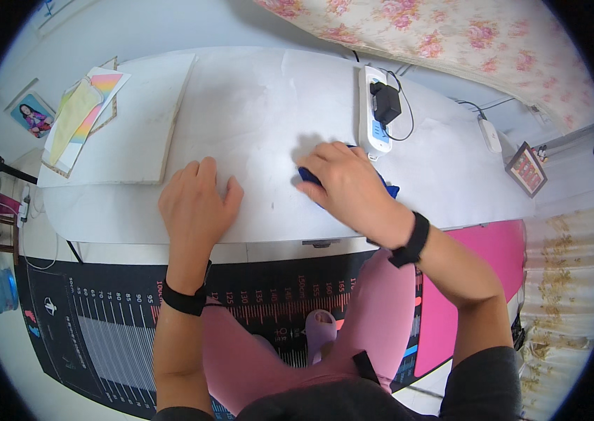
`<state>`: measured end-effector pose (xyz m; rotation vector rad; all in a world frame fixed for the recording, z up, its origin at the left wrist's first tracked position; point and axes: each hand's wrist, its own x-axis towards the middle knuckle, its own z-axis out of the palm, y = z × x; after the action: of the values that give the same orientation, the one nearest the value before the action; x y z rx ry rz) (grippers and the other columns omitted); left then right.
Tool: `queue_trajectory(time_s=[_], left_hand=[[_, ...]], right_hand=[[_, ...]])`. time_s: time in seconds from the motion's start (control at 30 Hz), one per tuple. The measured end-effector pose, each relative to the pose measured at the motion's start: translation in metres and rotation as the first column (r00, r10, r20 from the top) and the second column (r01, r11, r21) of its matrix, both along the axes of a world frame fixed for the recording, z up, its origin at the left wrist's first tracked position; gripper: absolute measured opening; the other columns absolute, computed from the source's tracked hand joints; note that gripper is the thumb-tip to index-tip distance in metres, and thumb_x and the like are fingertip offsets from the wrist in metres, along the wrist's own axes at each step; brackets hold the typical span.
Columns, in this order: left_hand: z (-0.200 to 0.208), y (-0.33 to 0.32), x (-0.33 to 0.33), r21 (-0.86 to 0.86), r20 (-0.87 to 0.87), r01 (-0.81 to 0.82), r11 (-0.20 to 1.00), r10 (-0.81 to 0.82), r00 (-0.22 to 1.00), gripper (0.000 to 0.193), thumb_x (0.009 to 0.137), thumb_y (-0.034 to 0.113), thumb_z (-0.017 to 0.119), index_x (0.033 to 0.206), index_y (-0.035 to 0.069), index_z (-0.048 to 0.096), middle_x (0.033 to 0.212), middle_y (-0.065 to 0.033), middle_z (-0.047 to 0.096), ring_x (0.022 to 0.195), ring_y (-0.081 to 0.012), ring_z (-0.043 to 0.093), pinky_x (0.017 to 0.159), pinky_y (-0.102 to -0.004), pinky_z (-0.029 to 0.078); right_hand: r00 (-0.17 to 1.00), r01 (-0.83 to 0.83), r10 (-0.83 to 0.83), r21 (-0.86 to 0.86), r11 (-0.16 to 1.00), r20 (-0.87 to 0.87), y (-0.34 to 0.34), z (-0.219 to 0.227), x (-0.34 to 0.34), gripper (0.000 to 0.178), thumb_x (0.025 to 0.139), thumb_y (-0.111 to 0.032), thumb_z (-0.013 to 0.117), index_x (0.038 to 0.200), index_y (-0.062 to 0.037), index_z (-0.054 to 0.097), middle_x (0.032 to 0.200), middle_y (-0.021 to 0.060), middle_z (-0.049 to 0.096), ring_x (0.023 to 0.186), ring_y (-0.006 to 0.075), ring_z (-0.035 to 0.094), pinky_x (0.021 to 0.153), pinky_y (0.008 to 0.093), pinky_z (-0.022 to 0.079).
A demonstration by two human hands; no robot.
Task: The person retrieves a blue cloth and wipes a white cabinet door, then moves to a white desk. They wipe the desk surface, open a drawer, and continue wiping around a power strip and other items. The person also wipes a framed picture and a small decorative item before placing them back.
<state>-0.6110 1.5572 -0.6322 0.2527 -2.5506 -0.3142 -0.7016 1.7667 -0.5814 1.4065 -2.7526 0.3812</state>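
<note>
My left hand [197, 203] rests palm down near the front edge of the white table [255, 105], its thumb held apart from the fingers and nothing in it. To the right, my right hand [353, 186] is curled over a dark blue cloth [307, 175] and presses it on the tabletop. Parts of the cloth stick out by the thumb and beside the wrist; the hand hides the rest. Both wrists wear black bands.
A white power strip [374, 133] with a black adapter [386, 105] lies just beyond my right hand. A white board [142, 105] with papers [79, 112] covers the table's left side. A small framed picture [526, 170] stands at the right end. A floral curtain [444, 35] hangs behind.
</note>
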Motion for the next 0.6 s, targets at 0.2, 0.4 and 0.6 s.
queue_trajectory(time_s=[0.2, 0.4, 0.6], left_hand=[[-0.004, -0.003, 0.000, 0.034, 0.015, -0.024, 0.999, 0.024, 1.000, 0.026, 0.073, 0.024, 0.067, 0.067, 0.008, 0.048, 0.063, -0.0065, 0.050, 0.060, -0.0264, 0.054, 0.051, -0.0388, 0.042], [-0.007, -0.004, 0.001, 0.061, -0.023, -0.018, 0.998, 0.019, 1.000, 0.026, 0.072, 0.024, 0.068, 0.067, 0.008, 0.048, 0.064, -0.0065, 0.051, 0.060, -0.0267, 0.056, 0.049, -0.0389, 0.042], [-0.008, -0.001, 0.000, 0.057, 0.071, -0.067, 0.996, 0.063, 0.995, 0.023, 0.074, 0.025, 0.068, 0.071, 0.008, 0.053, 0.066, -0.0076, 0.053, 0.064, -0.0277, 0.058, 0.053, -0.0396, 0.044]], right_hand=[[0.981, 0.159, -0.128, -0.216, 0.963, 0.148, 0.000, -0.013, -0.018, 0.014, 0.078, -0.006, 0.069, 0.089, 0.0015, 0.067, 0.084, 0.0146, 0.065, 0.074, 0.0289, 0.064, 0.070, 0.0319, 0.052], [0.995, -0.086, 0.083, 0.038, 0.996, 0.064, -0.017, -0.010, -0.028, 0.008, 0.076, -0.003, 0.067, 0.082, 0.0010, 0.067, 0.080, 0.0145, 0.064, 0.073, 0.0315, 0.062, 0.070, 0.0344, 0.051], [0.996, 0.045, -0.046, 0.020, 0.999, 0.079, -0.023, -0.015, -0.031, 0.008, 0.077, -0.009, 0.063, 0.074, -0.0025, 0.068, 0.073, 0.0176, 0.065, 0.073, 0.0347, 0.064, 0.071, 0.0404, 0.053]])
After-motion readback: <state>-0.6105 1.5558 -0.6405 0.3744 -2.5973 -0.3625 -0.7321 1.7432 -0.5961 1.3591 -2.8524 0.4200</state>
